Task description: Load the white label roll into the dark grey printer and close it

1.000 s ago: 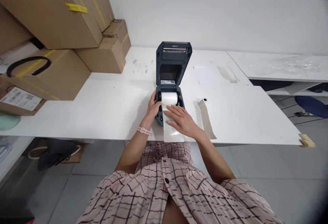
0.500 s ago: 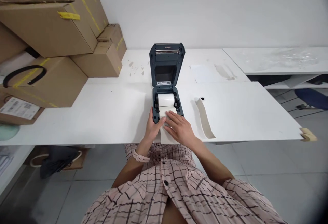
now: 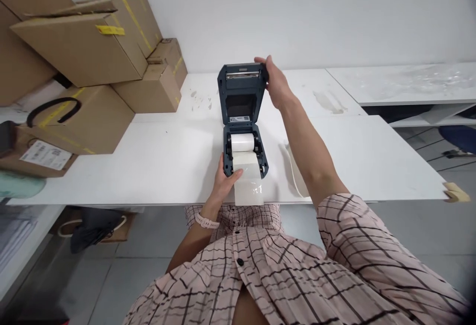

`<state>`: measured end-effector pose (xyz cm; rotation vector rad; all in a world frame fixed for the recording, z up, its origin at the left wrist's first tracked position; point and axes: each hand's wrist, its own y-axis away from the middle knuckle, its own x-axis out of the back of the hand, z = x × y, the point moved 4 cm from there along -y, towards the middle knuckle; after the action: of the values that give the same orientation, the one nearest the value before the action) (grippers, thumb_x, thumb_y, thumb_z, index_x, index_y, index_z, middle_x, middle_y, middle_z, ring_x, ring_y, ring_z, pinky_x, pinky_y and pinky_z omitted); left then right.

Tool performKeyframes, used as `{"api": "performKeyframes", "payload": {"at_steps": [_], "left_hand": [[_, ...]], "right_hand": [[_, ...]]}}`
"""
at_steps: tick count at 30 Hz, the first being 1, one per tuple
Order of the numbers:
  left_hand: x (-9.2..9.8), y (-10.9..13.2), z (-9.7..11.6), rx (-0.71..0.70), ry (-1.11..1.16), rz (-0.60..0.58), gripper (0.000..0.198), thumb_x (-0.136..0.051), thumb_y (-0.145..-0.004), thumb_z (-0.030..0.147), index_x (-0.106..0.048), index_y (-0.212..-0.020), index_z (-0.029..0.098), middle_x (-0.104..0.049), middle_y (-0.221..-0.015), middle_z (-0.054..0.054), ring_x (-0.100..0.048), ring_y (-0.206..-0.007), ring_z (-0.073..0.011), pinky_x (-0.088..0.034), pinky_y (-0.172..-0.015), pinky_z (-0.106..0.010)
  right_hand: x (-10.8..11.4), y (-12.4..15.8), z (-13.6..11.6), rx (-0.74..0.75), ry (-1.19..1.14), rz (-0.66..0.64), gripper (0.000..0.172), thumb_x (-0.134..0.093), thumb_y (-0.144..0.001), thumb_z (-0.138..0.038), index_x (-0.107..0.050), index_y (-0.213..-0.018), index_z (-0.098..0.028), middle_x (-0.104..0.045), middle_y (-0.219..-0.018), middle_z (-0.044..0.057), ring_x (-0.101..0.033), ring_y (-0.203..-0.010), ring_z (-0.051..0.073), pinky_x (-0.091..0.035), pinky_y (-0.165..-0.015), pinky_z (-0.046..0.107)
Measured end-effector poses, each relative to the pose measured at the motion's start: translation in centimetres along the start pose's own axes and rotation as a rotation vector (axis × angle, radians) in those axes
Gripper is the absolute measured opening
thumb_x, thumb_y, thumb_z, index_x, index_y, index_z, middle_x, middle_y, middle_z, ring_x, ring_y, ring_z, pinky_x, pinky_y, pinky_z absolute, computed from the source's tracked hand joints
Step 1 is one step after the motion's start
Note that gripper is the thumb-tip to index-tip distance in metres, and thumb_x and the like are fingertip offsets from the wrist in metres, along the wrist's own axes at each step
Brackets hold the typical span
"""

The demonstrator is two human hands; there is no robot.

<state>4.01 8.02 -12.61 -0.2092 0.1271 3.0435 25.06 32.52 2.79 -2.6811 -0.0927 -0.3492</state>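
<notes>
A dark label printer stands on the white table with its lid raised. In its base sits a white label roll. A pale label strip runs from the roll over the printer's front to the table edge. My left hand grips the base's front left corner, fingers along the side and thumb pressed on the strip. Up at the lid's top right corner, my right hand is closed around the edge. A loose strip of paper lies to the right, partly hidden by my right arm.
Cardboard boxes are stacked on the left of the table, with a curved black handle on one. A tan piece covers the table's front right corner. A blue seat is beyond the right end.
My right hand has left the label strip and moved up to the lid's top right corner. My left hand stays at the base. The view has shifted slightly.
</notes>
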Motion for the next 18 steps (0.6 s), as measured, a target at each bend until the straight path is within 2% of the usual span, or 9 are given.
{"api": "performKeyframes", "payload": {"at_steps": [2, 6, 8, 11, 12, 13, 15, 17, 18], "left_hand": [[0.3, 0.1, -0.5, 0.009, -0.007, -0.015, 0.108, -0.081, -0.081, 0.055, -0.021, -0.168, 0.029, -0.040, -0.170, -0.013, -0.042, -0.154, -0.0359, -0.043, -0.123, -0.049], [1.4, 0.8, -1.3, 0.041, -0.080, -0.047, 0.120, -0.079, -0.079, 0.064, -0.007, -0.170, 0.033, -0.018, -0.178, -0.011, -0.025, -0.162, -0.0372, -0.037, -0.127, -0.051], [2.0, 1.1, -1.0, 0.026, -0.099, -0.021, 0.113, -0.067, -0.084, 0.074, -0.003, -0.169, 0.036, -0.006, -0.180, -0.007, -0.014, -0.165, -0.0353, -0.031, -0.130, -0.051], [2.1, 1.2, 0.8, -0.049, -0.104, 0.074, 0.094, -0.047, -0.093, 0.077, -0.007, -0.169, 0.041, -0.004, -0.180, -0.001, -0.006, -0.166, -0.0303, -0.024, -0.133, -0.050], [1.9, 1.0, 1.5, -0.066, -0.110, 0.099, 0.092, -0.049, -0.093, 0.076, -0.009, -0.168, 0.042, -0.004, -0.180, 0.001, -0.006, -0.166, -0.0302, -0.024, -0.133, -0.049], [1.6, 0.7, 2.0, -0.072, -0.113, 0.117, 0.093, -0.055, -0.092, 0.073, -0.011, -0.168, 0.042, -0.004, -0.180, 0.002, -0.007, -0.166, -0.0311, -0.026, -0.133, -0.048], [0.8, 0.0, 2.5, -0.046, -0.090, 0.119, 0.101, -0.068, -0.087, 0.068, -0.014, -0.168, 0.039, -0.008, -0.180, -0.001, -0.014, -0.165, -0.0349, -0.033, -0.130, -0.048], [0.1, -0.6, 2.2, -0.001, -0.022, 0.091, 0.105, -0.075, -0.085, 0.062, -0.018, -0.168, 0.035, -0.023, -0.177, -0.008, -0.030, -0.160, -0.0382, -0.042, -0.126, -0.050], [-0.1, -0.8, 1.8, 0.010, 0.014, 0.079, 0.104, -0.076, -0.085, 0.060, -0.020, -0.168, 0.033, -0.031, -0.174, -0.011, -0.038, -0.156, -0.0390, -0.045, -0.123, -0.052]], "right_hand": [[-0.6, 3.2, -1.6, 0.091, 0.037, 0.058, 0.077, -0.021, -0.101, -0.081, -0.060, -0.142, -0.029, -0.065, -0.141, 0.003, -0.058, -0.139, 0.027, -0.044, -0.119, 0.052], [-2.0, 14.1, -4.1, 0.148, 0.057, 0.170, 0.058, -0.028, -0.105, -0.072, -0.065, -0.133, -0.036, -0.066, -0.141, 0.000, -0.055, -0.141, 0.026, -0.040, -0.123, 0.051], [-3.2, 19.2, -3.9, 0.122, 0.016, 0.181, 0.044, -0.040, -0.105, -0.066, -0.070, -0.124, -0.040, -0.066, -0.143, -0.001, -0.053, -0.143, 0.026, -0.038, -0.125, 0.053], [-5.2, 24.5, -1.8, 0.009, -0.098, 0.244, 0.025, -0.062, -0.098, -0.056, -0.075, -0.111, -0.038, -0.062, -0.148, 0.000, -0.050, -0.146, 0.029, -0.037, -0.125, 0.056], [-5.6, 25.6, -0.7, -0.064, -0.161, 0.283, 0.026, -0.068, -0.094, -0.053, -0.074, -0.113, -0.037, -0.058, -0.153, 0.001, -0.048, -0.148, 0.030, -0.036, -0.125, 0.057], [-6.0, 26.5, 0.4, -0.154, -0.231, 0.320, 0.034, -0.073, -0.090, -0.052, -0.071, -0.120, -0.036, -0.053, -0.158, 0.002, -0.045, -0.150, 0.031, -0.036, -0.126, 0.057], [-6.7, 27.4, 2.3, -0.351, -0.378, 0.347, 0.063, -0.079, -0.082, -0.052, -0.059, -0.140, -0.037, -0.042, -0.167, 0.004, -0.037, -0.156, 0.032, -0.033, -0.127, 0.058], [-7.1, 27.6, 3.3, -0.499, -0.506, 0.288, 0.087, -0.082, -0.077, -0.053, -0.045, -0.153, -0.036, -0.039, -0.170, 0.006, -0.034, -0.158, 0.033, -0.032, -0.128, 0.059], [-7.1, 27.6, 3.5, -0.537, -0.555, 0.251, 0.093, -0.083, -0.075, -0.053, -0.041, -0.156, -0.034, -0.039, -0.169, 0.007, -0.036, -0.157, 0.033, -0.033, -0.128, 0.059]]}}
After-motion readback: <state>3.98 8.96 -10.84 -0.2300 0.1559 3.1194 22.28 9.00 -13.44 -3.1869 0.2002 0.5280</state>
